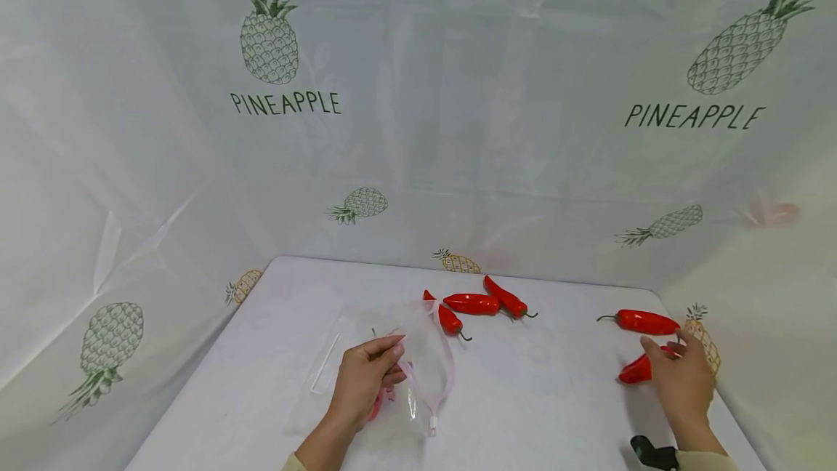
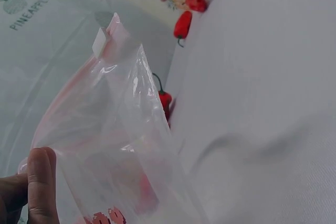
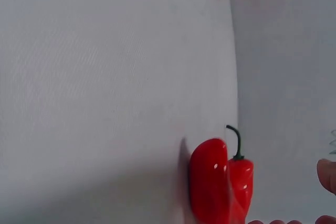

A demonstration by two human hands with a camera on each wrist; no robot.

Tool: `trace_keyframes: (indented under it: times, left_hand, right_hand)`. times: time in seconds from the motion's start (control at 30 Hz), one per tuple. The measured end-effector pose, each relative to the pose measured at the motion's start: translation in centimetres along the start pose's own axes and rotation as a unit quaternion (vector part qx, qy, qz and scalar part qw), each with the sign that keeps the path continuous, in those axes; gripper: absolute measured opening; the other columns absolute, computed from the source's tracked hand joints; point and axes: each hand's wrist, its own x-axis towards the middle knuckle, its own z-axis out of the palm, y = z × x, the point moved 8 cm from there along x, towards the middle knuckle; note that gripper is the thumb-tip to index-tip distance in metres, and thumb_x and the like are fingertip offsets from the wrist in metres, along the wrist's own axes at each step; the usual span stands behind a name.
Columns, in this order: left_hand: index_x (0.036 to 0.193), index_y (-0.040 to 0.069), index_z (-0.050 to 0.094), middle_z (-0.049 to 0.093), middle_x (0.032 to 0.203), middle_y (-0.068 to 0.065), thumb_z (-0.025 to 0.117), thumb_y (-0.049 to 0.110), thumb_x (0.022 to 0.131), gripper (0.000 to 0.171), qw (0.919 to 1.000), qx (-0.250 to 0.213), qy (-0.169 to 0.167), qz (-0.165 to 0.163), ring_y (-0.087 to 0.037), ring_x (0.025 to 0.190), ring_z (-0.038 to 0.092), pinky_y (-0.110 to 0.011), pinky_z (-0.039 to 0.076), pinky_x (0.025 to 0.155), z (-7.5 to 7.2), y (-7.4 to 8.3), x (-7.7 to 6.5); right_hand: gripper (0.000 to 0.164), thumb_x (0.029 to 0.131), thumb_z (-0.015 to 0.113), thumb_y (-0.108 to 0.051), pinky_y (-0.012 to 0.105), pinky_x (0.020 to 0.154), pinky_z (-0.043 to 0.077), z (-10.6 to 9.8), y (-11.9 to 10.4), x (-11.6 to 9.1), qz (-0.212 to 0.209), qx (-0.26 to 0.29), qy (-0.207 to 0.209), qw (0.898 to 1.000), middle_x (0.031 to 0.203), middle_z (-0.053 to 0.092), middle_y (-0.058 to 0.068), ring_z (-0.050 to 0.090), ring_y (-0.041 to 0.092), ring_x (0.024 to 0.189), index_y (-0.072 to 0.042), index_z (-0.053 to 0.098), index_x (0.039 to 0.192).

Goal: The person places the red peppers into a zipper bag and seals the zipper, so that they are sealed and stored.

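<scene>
My left hand (image 1: 368,378) pinches the rim of a clear zip bag (image 2: 115,124) with a pink edge and a white slider (image 2: 100,43). The bag's mouth gapes toward the right. A blurred red shape (image 2: 147,190) shows through the plastic, near red print on the bag. At the table's right side, my right hand (image 1: 684,381) hovers with fingers parted over a red chili pepper (image 1: 634,371), partly hidden by the hand in the head view. Just behind it lies another red pepper (image 1: 646,322) with a green stem. The right fingers hold nothing.
Several more red peppers (image 1: 472,304) lie close together at the back middle of the white table (image 1: 536,384), one of them partly behind the bag's edge. A pineapple-printed sheet (image 1: 458,129) hangs behind and along the sides. A black device (image 1: 654,453) sits at my right wrist.
</scene>
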Motion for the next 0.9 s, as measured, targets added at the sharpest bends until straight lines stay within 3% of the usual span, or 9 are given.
trace_keyframes:
  times: [0.13, 0.43, 0.9]
  left_hand:
    - [0.129, -0.008, 0.07, 0.067, 0.099, -0.011, 0.072, 0.009, 0.101, 0.033, 1.0, -0.004, -0.001, -0.003, -0.01, 0.071, 0.066, -0.026, 0.066, 0.073, 0.1, -0.1, 0.0]
    - [0.129, -0.01, 0.069, 0.07, 0.1, -0.013, 0.073, 0.009, 0.1, 0.034, 1.0, -0.005, -0.005, 0.002, -0.01, 0.069, 0.069, -0.027, 0.066, 0.072, 0.2, 0.0, -0.2]
    - [0.13, -0.013, 0.066, 0.07, 0.095, -0.007, 0.075, 0.01, 0.099, 0.04, 0.9999, -0.008, -0.007, 0.002, -0.01, 0.068, 0.069, -0.027, 0.066, 0.071, 0.1, -0.3, 0.0]
  right_hand:
    - [0.082, 0.106, 0.06, -0.038, 0.074, 0.104, 0.04, 0.0, 0.6, 0.4, 0.015, -0.005, 0.003, 1.0, 0.154, 0.04, 0.039, 0.041, 0.057, 0.135, 0.0, 0.019, 0.166]
    - [0.08, 0.107, 0.06, -0.031, 0.071, 0.105, 0.048, 0.2, 2.0, 0.9, 0.043, -0.017, 0.013, 0.999, 0.153, 0.038, 0.039, 0.039, 0.056, 0.134, 0.002, 0.017, 0.165]
    - [0.086, 0.105, 0.063, -0.031, 0.07, 0.105, 0.05, 1.8, 4.1, 1.9, 0.064, -0.045, -0.032, 0.996, 0.148, 0.035, 0.042, 0.037, 0.058, 0.132, 0.008, 0.014, 0.163]
